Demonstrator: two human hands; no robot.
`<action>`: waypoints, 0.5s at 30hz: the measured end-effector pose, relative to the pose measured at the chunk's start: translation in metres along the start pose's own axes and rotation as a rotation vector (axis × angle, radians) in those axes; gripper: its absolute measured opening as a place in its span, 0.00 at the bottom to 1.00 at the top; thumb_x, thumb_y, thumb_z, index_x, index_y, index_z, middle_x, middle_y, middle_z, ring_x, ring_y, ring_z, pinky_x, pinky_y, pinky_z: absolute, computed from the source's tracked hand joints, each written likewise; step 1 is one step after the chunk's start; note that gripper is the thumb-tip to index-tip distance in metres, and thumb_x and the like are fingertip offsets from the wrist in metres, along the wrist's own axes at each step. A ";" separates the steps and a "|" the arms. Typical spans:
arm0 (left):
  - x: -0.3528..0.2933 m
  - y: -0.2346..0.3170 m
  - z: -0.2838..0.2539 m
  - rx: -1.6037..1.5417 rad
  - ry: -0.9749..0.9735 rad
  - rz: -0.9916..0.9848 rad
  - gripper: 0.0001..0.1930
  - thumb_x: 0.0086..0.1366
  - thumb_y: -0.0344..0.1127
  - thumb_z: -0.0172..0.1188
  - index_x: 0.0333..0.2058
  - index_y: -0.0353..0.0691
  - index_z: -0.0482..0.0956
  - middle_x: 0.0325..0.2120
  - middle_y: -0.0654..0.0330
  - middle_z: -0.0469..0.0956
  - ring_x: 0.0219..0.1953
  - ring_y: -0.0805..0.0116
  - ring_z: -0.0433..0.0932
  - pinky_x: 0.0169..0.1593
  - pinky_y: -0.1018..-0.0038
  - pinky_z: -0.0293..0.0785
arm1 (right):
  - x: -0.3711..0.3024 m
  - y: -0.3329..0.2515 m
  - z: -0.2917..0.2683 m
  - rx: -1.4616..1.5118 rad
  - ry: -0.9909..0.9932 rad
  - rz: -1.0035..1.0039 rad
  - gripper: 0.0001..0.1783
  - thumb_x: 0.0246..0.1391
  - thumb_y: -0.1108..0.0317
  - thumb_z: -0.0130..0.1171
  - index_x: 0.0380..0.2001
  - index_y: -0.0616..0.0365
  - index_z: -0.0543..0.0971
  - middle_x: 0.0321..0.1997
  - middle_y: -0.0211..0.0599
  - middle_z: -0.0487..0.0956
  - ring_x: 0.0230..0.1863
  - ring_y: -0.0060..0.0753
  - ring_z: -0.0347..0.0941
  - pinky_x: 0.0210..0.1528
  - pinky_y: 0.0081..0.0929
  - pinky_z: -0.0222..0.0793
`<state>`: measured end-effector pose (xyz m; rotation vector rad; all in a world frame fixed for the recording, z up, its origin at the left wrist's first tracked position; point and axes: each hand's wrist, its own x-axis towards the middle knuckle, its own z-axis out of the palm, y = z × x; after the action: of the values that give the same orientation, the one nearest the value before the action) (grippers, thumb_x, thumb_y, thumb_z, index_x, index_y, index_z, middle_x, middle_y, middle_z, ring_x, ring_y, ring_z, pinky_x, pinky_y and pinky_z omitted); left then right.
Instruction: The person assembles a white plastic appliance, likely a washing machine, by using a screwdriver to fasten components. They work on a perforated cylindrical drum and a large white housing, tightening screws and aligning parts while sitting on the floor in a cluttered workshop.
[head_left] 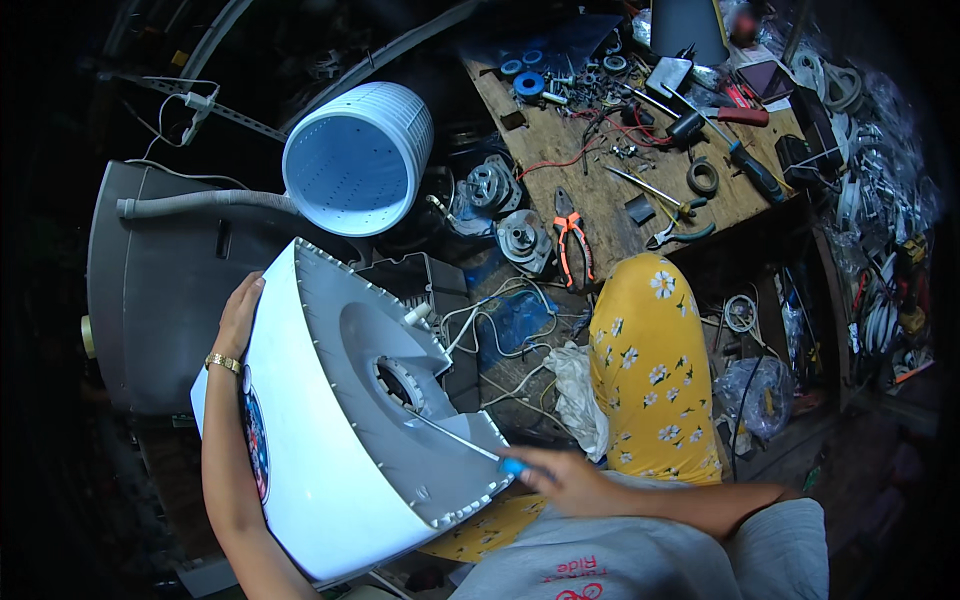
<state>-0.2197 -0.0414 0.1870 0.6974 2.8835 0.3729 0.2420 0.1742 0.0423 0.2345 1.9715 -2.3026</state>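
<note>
A large white plastic washing machine housing [330, 450] leans tilted across my lap, its grey hollow side facing up. My left hand [238, 315] holds its far left edge, with the forearm lying along the outer wall beside a dark coloured sticker [256, 440]. Near the housing's lower right rim, my right hand [568, 482] is closed around a screwdriver [455, 437] with a blue handle. The thin shaft slants up and left toward the notched round opening [398, 383]. Whether its tip touches the opening's edge I cannot tell.
A white perforated spin basket [355, 160] lies beyond, beside a grey machine body [160, 290] with a hose. Two motors [525, 240] sit near the wooden bench [560, 150]. On the bench are orange-handled pliers [570, 240], black tape [702, 177], screwdrivers and loose parts. Cables cross the floor.
</note>
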 end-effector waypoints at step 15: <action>-0.044 0.100 0.013 0.291 0.016 0.079 0.24 0.64 0.54 0.47 0.48 0.43 0.78 0.44 0.55 0.79 0.49 0.60 0.73 0.58 0.63 0.60 | 0.077 -0.028 -0.075 -0.172 -0.556 0.121 0.23 0.58 0.62 0.55 0.57 0.49 0.73 0.51 0.48 0.78 0.52 0.45 0.74 0.55 0.34 0.67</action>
<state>-0.1356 0.0270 0.2062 0.8574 2.9625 -0.0363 0.1654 0.2542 0.0439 -0.2661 1.7854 -1.8428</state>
